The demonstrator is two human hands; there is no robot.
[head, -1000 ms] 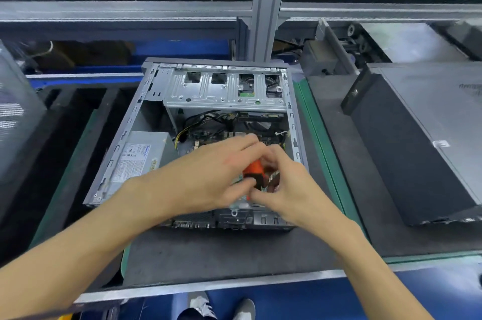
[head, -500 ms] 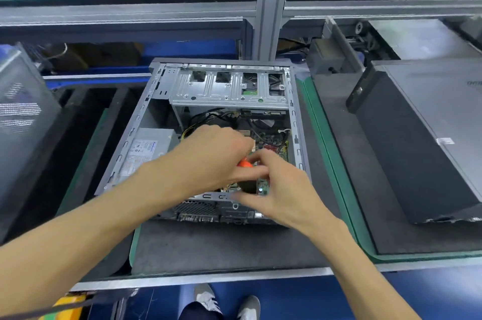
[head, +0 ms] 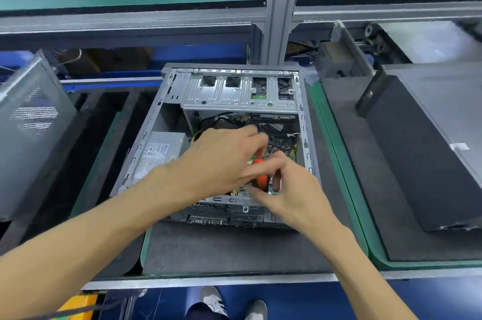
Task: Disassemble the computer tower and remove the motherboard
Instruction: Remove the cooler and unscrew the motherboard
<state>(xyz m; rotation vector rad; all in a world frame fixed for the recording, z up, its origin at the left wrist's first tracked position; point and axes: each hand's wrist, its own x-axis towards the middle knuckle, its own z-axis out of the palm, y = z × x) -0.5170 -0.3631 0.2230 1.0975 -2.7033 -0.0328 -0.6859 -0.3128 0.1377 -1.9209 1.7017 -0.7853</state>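
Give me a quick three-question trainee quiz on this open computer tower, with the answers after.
1. True or false: the silver power supply box sits in the left part of the open grey metal computer tower.
2. What colour is the tool handle between the left hand and right hand?
3. Where is the green motherboard: A, inside the tower; B, on the dark mat?

Key: 1 true; 2 orange; 3 A.

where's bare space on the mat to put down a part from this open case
Bare grey mat lies between the open case and the near metal rail. Inside the case it is crowded: both hands, the power supply and cables.
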